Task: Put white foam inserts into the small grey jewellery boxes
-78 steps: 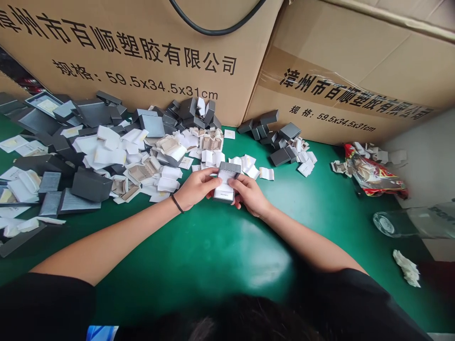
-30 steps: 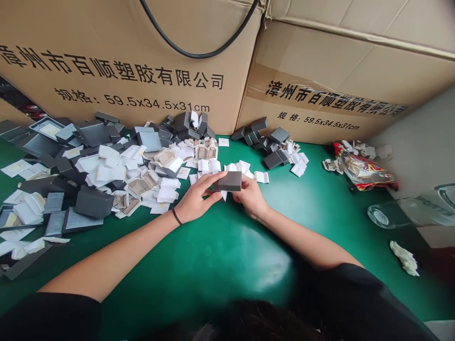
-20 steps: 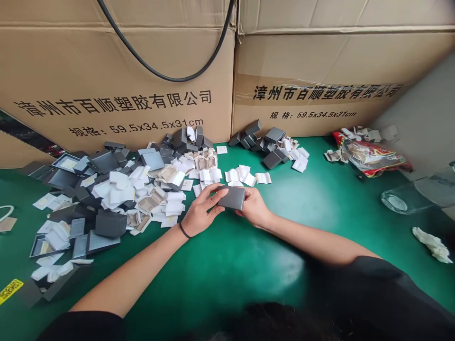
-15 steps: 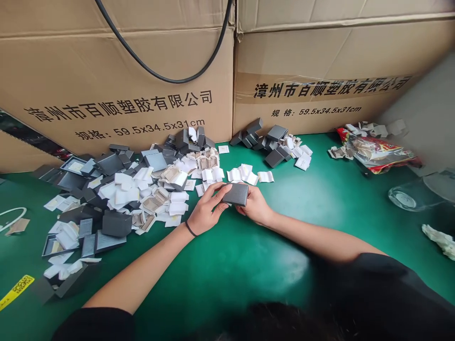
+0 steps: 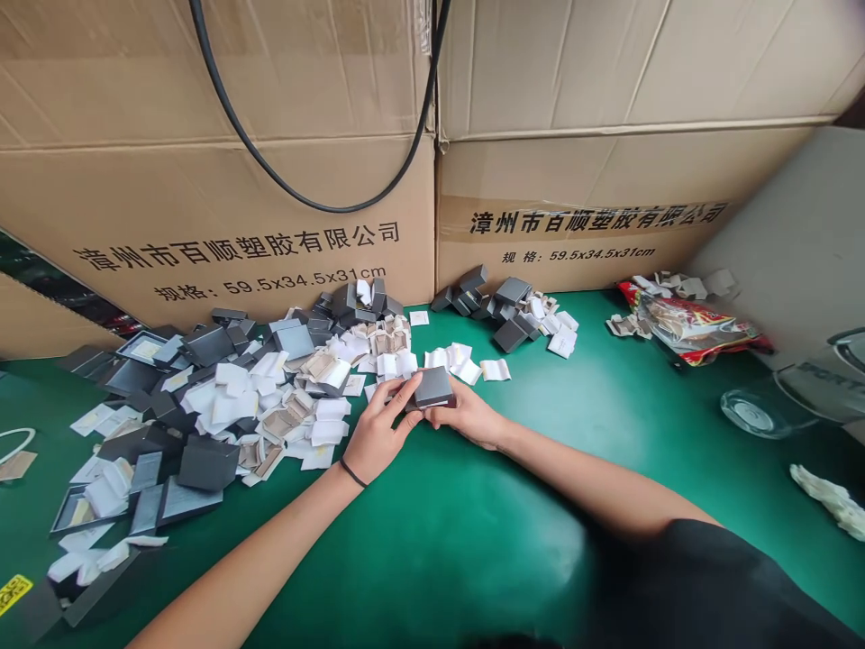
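A small dark grey box [image 5: 432,388] is held between both hands just above the green table [image 5: 473,550]. My left hand [image 5: 378,433], with a black band on the wrist, grips its left side with thumb and fingers. My right hand [image 5: 468,416] holds its right and near side, fingers curled under it. To the left lies a big heap of grey boxes and white and beige inserts [image 5: 223,406]. A few white inserts [image 5: 466,362] lie just beyond the hands.
Two large printed cartons [image 5: 270,207] stand along the table's back, with a black cable [image 5: 297,171] hanging over them. A smaller pile of grey boxes [image 5: 506,311] sits at the back. A red wrapper [image 5: 689,324], a clear bottle [image 5: 790,401] and crumpled tissue [image 5: 828,496] lie right.
The box was open with its white inside showing; now it is shut and held flat between both hands. The view has tilted up, showing more of the cartons.
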### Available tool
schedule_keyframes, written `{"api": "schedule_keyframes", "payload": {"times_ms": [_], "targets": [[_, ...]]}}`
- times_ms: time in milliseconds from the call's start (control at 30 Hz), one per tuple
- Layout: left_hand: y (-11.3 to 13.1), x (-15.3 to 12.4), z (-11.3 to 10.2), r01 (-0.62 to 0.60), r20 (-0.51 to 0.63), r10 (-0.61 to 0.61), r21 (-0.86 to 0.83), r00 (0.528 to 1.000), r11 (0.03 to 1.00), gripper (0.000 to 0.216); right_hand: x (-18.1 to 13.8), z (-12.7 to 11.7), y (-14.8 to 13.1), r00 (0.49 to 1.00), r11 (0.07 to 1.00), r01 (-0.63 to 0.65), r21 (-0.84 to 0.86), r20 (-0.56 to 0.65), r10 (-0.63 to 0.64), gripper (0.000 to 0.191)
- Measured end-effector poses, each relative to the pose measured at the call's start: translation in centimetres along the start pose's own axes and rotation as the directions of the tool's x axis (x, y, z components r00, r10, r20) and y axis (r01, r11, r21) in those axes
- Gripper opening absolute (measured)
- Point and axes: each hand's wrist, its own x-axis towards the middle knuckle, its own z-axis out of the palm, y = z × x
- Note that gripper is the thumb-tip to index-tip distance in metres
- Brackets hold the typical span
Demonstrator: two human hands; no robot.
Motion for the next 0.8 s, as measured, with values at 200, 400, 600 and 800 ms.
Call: {"api": "schedule_keyframes", "payload": {"times_ms": [200,400,600,800], "targets": [[0.1,2.3,-0.2,-0.010,-0.021,0.007,-0.104,1.000,0.995,0.050,1.1,-1.8,-1.8,0.992,0.990,0.128,-0.061,0.012,-0.128,0.040],[1.8,10.3,3.5,-0.176,-0.100,0.161,-0.176,0.982,0.968,0.050,1.3,-8.1,-6.5,0.967,0.958,0.167,-0.235,-0.150,-0.205,0.036],[4.5,18.2,8.9,-0.326,-0.141,0.315,-0.062,0.939,0.943,0.044,0.6,-15.0,-8.6,0.787,0.888,0.101,-0.448,-0.510,-0.347,0.026],[5.6,22.4,10.6,-0.314,-0.026,0.323,0.165,0.946,0.935,0.046,1.0,-19.9,-7.0,0.563,0.736,-0.173,-0.654,-0.679,-0.471,0.030]]}}
